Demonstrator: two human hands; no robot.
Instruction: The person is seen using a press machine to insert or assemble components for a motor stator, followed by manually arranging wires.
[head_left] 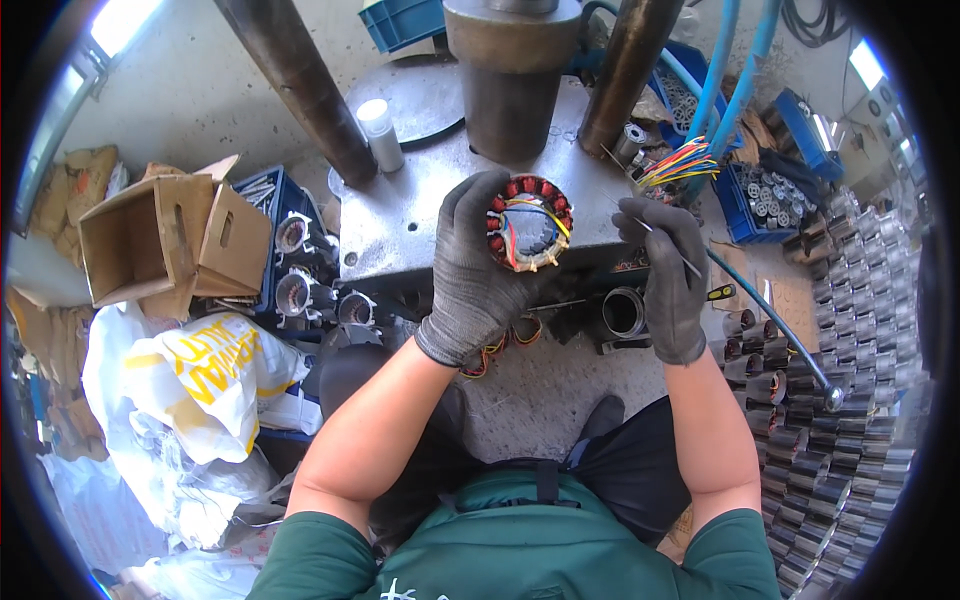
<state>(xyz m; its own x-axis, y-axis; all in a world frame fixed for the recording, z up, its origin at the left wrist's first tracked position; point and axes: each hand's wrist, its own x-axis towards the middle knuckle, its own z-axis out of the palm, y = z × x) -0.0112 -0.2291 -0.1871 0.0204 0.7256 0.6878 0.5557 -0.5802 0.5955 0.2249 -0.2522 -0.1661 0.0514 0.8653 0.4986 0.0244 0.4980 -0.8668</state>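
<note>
My left hand (470,275), in a dark grey glove, is closed round the side of a ring-shaped motor stator (558,200). Red windings line this ring, and blue, yellow and red wires show across its opening. Over to the right, my right hand (672,285), gloved the same way, has its fingers curled round a thin metal pick (690,266); its exact kind is too small to tell. The two hands are apart, both held in front of the press table (430,215). Just beyond the right hand fans a bundle of coloured wires (680,165).
A thick press ram (510,100) stands between two steel columns (300,90). On the table's left is a white bottle (380,135). A cardboard box (135,245) and white sacks (200,380) lie left. Stacked metal cylinders (850,320) and a long bar (790,340) fill the right.
</note>
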